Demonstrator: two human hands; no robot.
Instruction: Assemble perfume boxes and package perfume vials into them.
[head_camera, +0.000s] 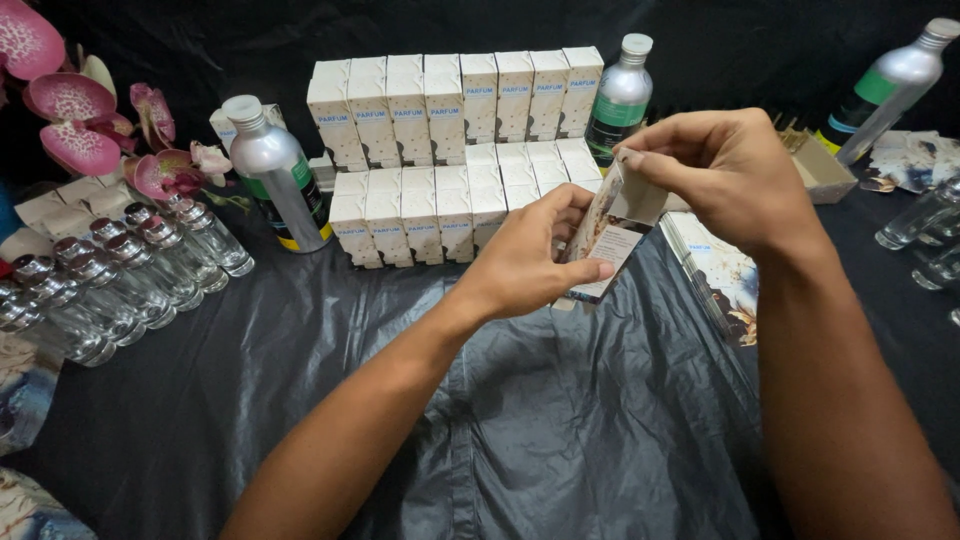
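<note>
Folding up a small printed carton (612, 235) above the black plastic sheet (560, 420), left hand (525, 262) clasped around its body, right hand (725, 170) pinching its top flap, probably next tucking that flap in squarely.

Held between the left hand (525, 262) and right hand (730, 175): a small cardboard carton (612, 235) printed in mottled brown, white and dark marbling with a pale label panel. Behind, two rows of cream-white rectangular boxes (450, 150) with small blue lettering; either side, silver metal bottles (275, 175) banded in green, black and yellow, capped white. Underneath, glossy black plastic sheeting (560, 430); at left, clear glass vials (120, 275) with shiny silver collars, and pink-magenta orchid blooms (70, 110) speckled white at the centre
</note>
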